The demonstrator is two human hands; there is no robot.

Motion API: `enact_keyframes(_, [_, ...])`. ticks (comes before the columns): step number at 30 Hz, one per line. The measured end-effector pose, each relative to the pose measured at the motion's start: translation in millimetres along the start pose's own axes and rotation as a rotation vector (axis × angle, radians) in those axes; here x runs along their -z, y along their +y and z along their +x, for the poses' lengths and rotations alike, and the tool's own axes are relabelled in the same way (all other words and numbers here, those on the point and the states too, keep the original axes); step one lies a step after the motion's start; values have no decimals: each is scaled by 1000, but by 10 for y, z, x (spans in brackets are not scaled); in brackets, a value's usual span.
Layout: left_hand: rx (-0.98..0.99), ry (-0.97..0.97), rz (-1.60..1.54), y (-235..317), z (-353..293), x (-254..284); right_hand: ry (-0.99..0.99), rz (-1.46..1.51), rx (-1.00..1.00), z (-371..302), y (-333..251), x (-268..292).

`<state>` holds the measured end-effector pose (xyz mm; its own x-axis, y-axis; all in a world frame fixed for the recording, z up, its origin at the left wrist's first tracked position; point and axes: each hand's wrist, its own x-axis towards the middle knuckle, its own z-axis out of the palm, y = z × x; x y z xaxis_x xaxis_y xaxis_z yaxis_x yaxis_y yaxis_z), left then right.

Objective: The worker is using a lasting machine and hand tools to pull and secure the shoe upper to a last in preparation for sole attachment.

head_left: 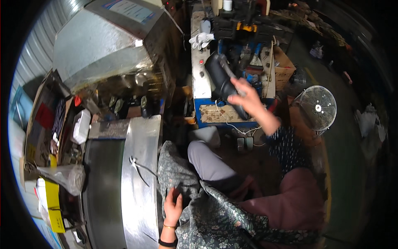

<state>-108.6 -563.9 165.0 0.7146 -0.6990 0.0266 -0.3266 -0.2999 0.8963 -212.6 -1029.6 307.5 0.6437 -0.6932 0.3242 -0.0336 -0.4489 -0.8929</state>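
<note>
My right hand (pixel 246 99) reaches forward over the blue-based machine (pixel 203 87), its fingers closed around a black boot (pixel 219 76). Motion blurs the boot, and its lower end shows below my palm. Down at the left side of my lap is my left hand (pixel 172 207), with fingers apart and nothing in it, next to the floral apron (pixel 219 220). A pair of pliers (pixel 139 168) with dark handles lies on the shiny metal ledge (pixel 139 207) left of my knee.
Beside the ledge runs a dark conveyor belt (pixel 103 186), leading under a metal hood (pixel 99 50) with several dark shoes (pixel 144 107) at its mouth. White gloves (pixel 202 40) lie on the machine. A round fan (pixel 318 108) and a cardboard box (pixel 284 66) stand right.
</note>
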Motion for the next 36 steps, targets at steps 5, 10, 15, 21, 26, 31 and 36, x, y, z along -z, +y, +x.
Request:
enact_keyframes(5, [-195, 129, 320, -296, -118, -132, 358, -613, -74, 1054, 60, 841])
enact_keyframes(10, [-207, 182, 403, -283, 1, -250, 436, -735, -164, 1545, 133, 1157])
enact_keyframes(15, [-216, 198, 390, -325, 45, -288, 294, -901, -315, 1761, 88, 1152])
enact_keyframes(21, [-173, 197, 418, -299, 13, -345, 138, -939, -373, 1729, 157, 1332])
enact_keyframes(26, [-150, 192, 471, -279, -7, -335, 271, -1054, -298, 1304, 335, 723])
enact_keyframes(31, [-202, 183, 492, -199, 41, -401, 336, -1076, -244, 1246, 349, 803])
enact_keyframes(36, [-182, 190, 448, -229, 199, -476, 387, -1061, -191, 1431, 419, 918])
